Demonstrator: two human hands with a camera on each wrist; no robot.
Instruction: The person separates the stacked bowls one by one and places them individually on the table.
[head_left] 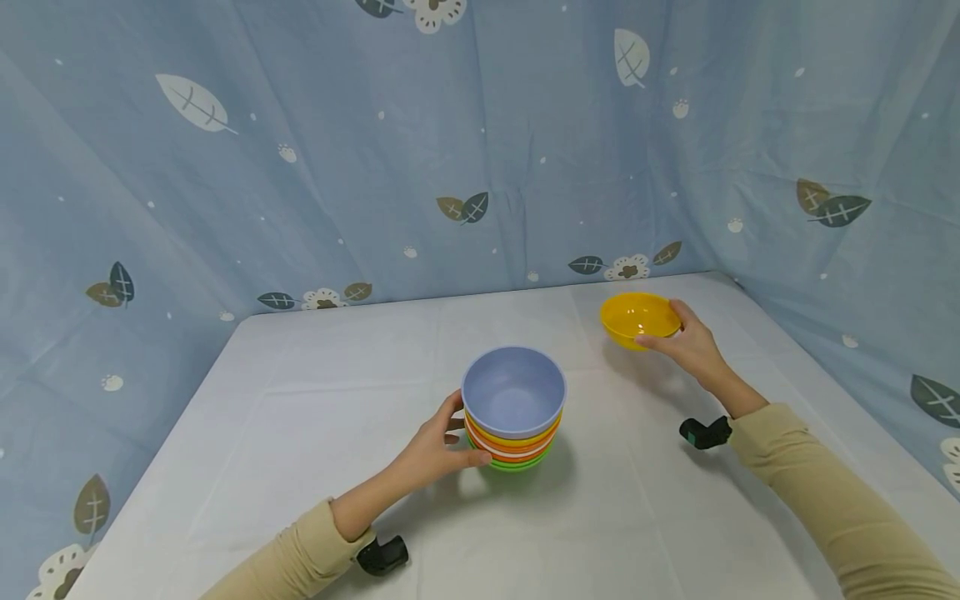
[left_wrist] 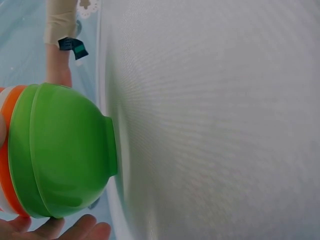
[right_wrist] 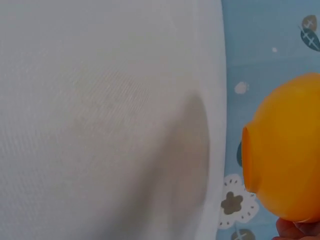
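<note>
A stack of nested bowls, with a lavender-blue bowl [head_left: 513, 392] on top and yellow, orange, white and green rims below, stands mid-table. My left hand [head_left: 433, 446] holds the stack from its left side, thumb at the front and fingers round the back. In the left wrist view the lowest green bowl [left_wrist: 70, 150] has its foot right by the cloth. Farther back on the right, my right hand [head_left: 693, 343] pinches a yellow bowl [head_left: 639, 318] by its near right side, thumb over the rim. The right wrist view shows that orange-yellow bowl [right_wrist: 290, 150] raised over the table, upright.
A white cloth covers the table [head_left: 322, 425]. Behind and beside it hangs a blue curtain [head_left: 337, 167] printed with leaves and flowers. Black wrist devices [head_left: 382, 556] sit below both beige sleeves, close over the cloth.
</note>
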